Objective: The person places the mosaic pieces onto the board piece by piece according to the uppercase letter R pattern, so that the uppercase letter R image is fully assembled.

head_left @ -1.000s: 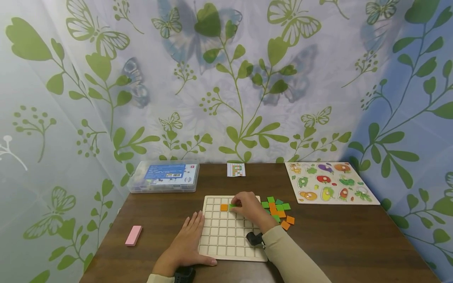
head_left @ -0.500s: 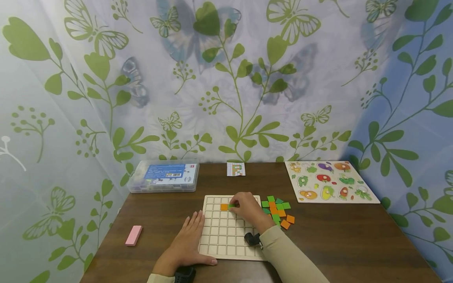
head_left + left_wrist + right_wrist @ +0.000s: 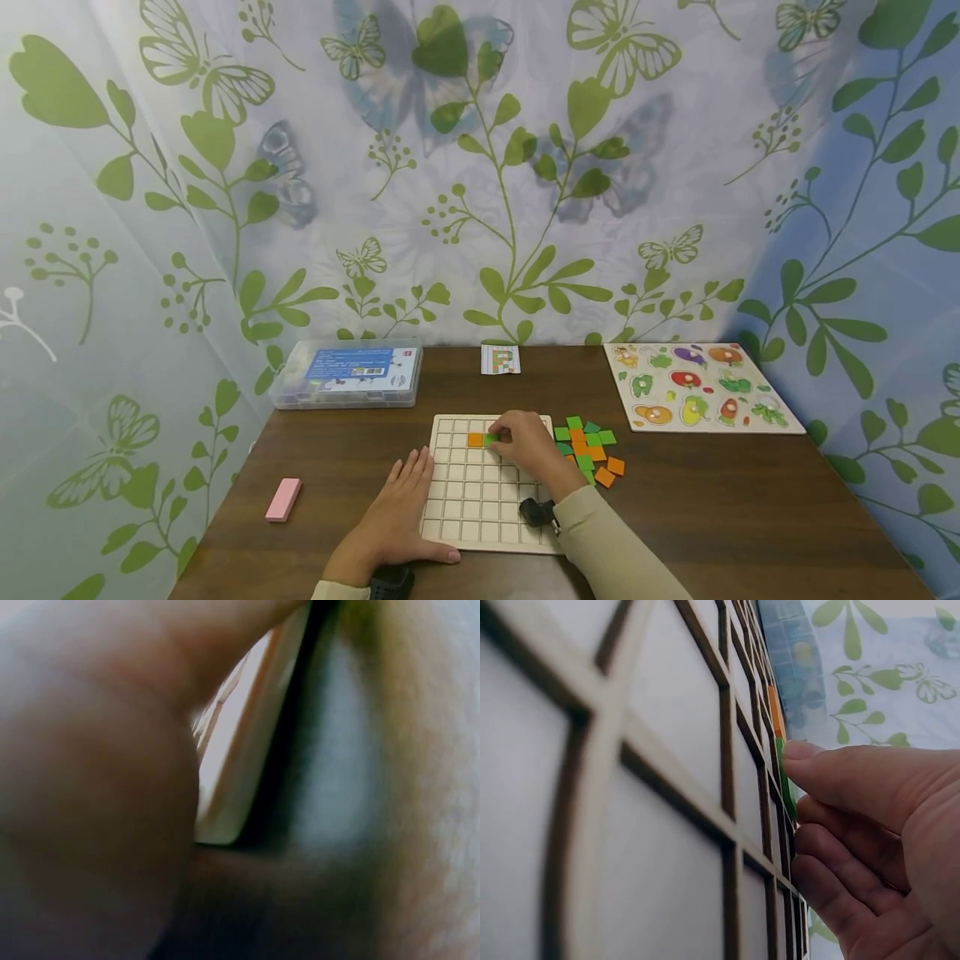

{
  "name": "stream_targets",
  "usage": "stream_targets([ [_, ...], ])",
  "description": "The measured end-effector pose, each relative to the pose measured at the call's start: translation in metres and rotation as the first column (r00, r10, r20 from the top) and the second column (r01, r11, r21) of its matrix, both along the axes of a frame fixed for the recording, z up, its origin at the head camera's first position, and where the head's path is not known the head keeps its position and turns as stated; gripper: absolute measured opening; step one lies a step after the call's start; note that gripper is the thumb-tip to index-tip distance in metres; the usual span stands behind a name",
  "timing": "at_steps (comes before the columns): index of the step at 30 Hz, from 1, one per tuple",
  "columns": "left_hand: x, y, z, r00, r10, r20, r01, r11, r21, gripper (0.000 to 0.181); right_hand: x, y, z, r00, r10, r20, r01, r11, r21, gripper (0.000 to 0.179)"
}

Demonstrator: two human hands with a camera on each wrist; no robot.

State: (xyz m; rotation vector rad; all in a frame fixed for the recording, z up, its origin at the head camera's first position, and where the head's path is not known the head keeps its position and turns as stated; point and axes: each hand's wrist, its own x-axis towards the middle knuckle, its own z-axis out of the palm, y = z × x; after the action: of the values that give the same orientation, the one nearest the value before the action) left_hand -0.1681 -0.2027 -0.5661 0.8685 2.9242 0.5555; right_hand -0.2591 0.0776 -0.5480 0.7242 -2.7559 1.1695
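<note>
A pale wooden grid board (image 3: pixel 462 509) lies on the table in front of me. An orange square tile (image 3: pixel 476 440) sits in one of its upper cells, and a green square tile (image 3: pixel 490 439) is right beside it. My right hand (image 3: pixel 525 446) has thumb and fingers at the green tile; in the right wrist view the thumb (image 3: pixel 804 752) touches it and the other fingers are curled. My left hand (image 3: pixel 401 512) lies along the board's left edge, fingers straight, thumb at the near edge. The left wrist view is mostly blocked by the hand, with only a board corner (image 3: pixel 238 761) showing.
Loose green and orange tiles (image 3: pixel 588 450) lie right of the board. A small pattern card (image 3: pixel 500 360) is behind it. A clear plastic case (image 3: pixel 348 373) stands back left, a pink block (image 3: pixel 283 500) left, and a vegetable puzzle board (image 3: pixel 701 387) back right.
The green tile shows more beside the orange one, as my right fingers have shifted very slightly right. My left hand has kept its place on the board's edge.
</note>
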Motion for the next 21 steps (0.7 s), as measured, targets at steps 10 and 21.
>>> stream_targets([
  [10,0.001,0.001,0.001,1.0,0.006,0.003,-0.006,1.0,0.006,0.146,0.004,0.003,0.0,1.0,-0.011,-0.027,0.01,1.0,-0.016,0.02],
  [21,0.0,0.001,-0.001,1.0,0.009,-0.004,-0.009,1.0,-0.011,0.147,0.013,0.015,0.003,0.996,-0.041,-0.073,0.038,0.999,-0.039,0.016],
])
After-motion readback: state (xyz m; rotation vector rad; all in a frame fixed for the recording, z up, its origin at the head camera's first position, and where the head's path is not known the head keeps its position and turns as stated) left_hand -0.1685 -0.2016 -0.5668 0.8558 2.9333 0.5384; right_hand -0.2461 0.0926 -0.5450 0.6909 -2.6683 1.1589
